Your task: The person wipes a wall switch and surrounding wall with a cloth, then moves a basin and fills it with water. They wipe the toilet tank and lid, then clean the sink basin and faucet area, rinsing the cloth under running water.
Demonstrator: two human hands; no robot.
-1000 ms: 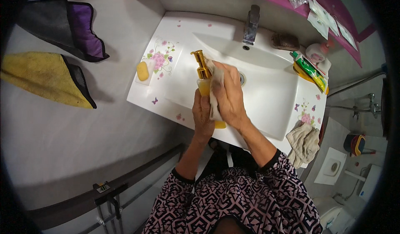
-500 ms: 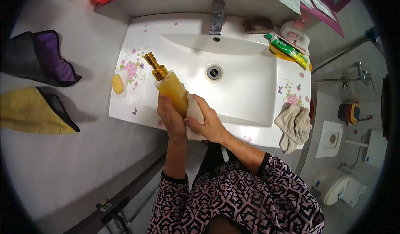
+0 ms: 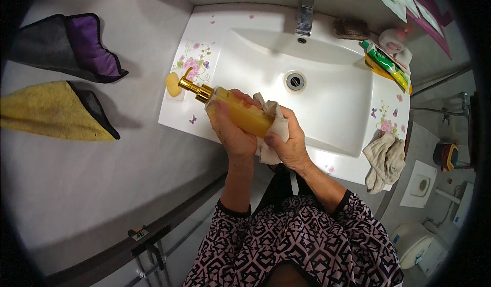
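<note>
Above the front left of the white sink [image 3: 335,100], my left hand [image 3: 232,136] is closed round a pump bottle [image 3: 243,114] of yellow liquid with a shiny gold pump top. The bottle lies tilted, its spout toward the left and its base toward my right hand [image 3: 292,142]. That hand is closed on a whitish cloth [image 3: 279,127], pressing it against the bottle's base end. Part of the cloth hangs below the bottle, between my hands. A yellow soap bar [image 3: 173,84] on a pale dish sits just left of the pump.
A chrome faucet [image 3: 305,16] stands at the back. On the right rim are a toothpaste tube [image 3: 383,62], a pink-capped bottle [image 3: 392,41] and a crumpled cloth [image 3: 384,161]. A dark brush-like block [image 3: 351,29] lies behind. Purple-grey [image 3: 94,46] and yellow [image 3: 56,110] cloths hang left.
The bottle has tipped from a steep slant to nearly level, its pump now pointing left. The cloth in my right hand has come round its base end. The view has shifted left.
</note>
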